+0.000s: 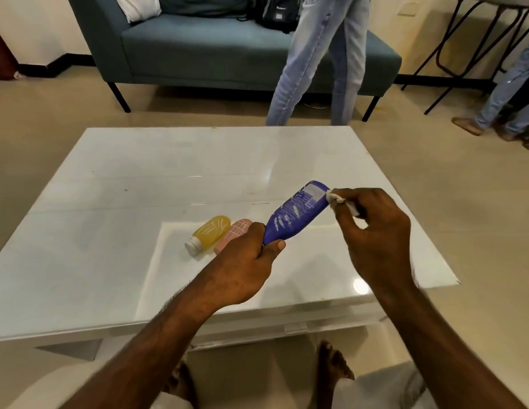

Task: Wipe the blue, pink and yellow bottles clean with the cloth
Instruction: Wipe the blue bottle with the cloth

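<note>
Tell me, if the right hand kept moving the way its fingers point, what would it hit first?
The blue bottle: the cloth pinched in the right hand seems to touch its raised end.

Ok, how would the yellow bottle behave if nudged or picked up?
Lying on its side on the glossy table, the yellow bottle would probably slide or roll when nudged, though the pink bottle beside it may block one way. It looks small and plastic, so likely light and sturdy.

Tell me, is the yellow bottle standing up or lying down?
Lying down: the yellow bottle rests on its side on the table.
</note>
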